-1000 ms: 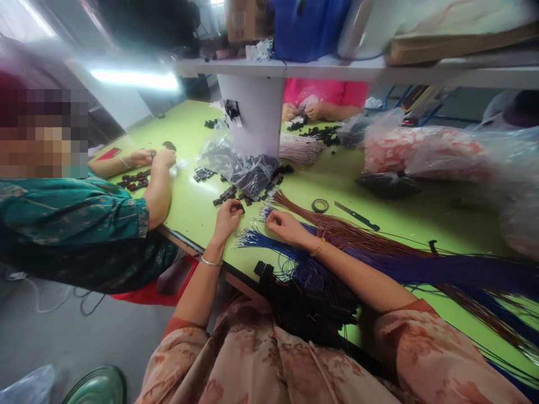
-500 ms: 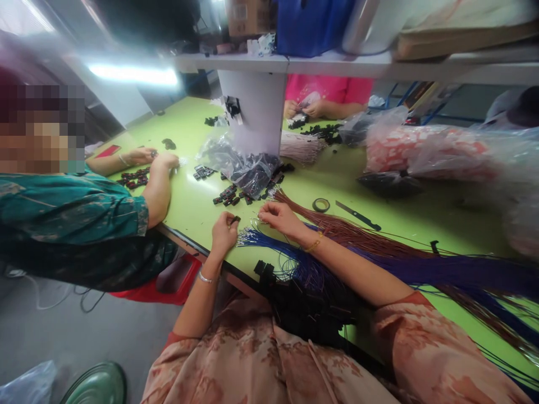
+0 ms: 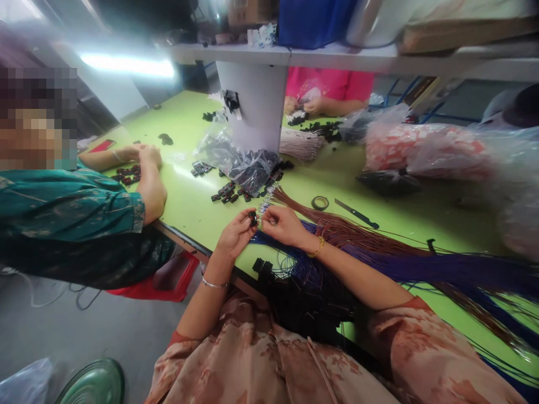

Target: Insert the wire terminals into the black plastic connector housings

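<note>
My left hand (image 3: pixel 236 234) is raised over the near table edge and pinches a small black connector (image 3: pixel 253 217) at its fingertips. My right hand (image 3: pixel 281 223) is closed right beside it, pinching a thin wire end up against the connector. Under both hands lie a bundle of blue wires (image 3: pixel 379 264) and a bundle of brown wires (image 3: pixel 337 227), fanned across the green table (image 3: pixel 185 196). Loose black connectors (image 3: pixel 227 194) lie just beyond my hands.
A clear bag of black connectors (image 3: pixel 248 168) leans on a white post (image 3: pixel 256 112). A tape roll (image 3: pixel 320 202) and a black knife (image 3: pixel 357 214) lie to the right. One person in teal works at left (image 3: pixel 84 202); another in pink sits opposite (image 3: pixel 328 90). Bagged pink goods (image 3: pixel 421 148) fill the right.
My left hand lifted off the table with a black connector and moved right. My right hand drew a wire end toward it, so both hands now meet.
</note>
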Tool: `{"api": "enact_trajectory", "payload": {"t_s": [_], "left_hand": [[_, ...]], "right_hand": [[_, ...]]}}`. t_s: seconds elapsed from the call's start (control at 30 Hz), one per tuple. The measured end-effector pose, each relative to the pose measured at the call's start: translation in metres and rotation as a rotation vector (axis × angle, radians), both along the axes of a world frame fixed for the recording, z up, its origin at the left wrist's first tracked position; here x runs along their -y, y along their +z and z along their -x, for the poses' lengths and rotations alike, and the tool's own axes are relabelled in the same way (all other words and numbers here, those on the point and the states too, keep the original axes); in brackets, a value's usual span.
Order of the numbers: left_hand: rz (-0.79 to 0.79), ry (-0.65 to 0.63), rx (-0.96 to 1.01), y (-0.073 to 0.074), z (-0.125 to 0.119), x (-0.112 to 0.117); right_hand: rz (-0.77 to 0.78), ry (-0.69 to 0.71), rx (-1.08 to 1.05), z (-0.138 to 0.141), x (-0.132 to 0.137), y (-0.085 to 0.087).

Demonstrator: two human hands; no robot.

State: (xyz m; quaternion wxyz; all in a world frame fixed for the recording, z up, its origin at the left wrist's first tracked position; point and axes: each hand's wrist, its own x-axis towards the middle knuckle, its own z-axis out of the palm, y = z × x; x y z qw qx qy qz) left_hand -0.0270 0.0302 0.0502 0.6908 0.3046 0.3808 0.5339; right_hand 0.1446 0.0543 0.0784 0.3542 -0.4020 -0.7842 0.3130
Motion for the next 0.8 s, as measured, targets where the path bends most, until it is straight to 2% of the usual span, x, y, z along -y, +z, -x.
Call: {"api": "enact_trajectory", "payload": {"t_s": [0.2, 0.47, 0.67, 0.8], "left_hand": [[0.003, -0.032, 0.054, 0.001, 0.0, 0.001], [-0.016, -0.038, 0.016, 0.003, 0.0, 0.004], [-0.068, 0.038, -0.12, 0.0, -0.007, 0.008], [-0.048, 0.097, -0.152, -0.004, -0.009, 0.011]], "right_hand": [[-0.006, -0.012, 0.013, 0.001, 0.001, -0.001], [-0.001, -0.018, 0.022, 0.002, 0.003, 0.002], [0.007, -0.009, 0.067, 0.004, 0.002, -0.004], [-0.022, 0.051, 0.117, 0.003, 0.0, -0.009]]}}
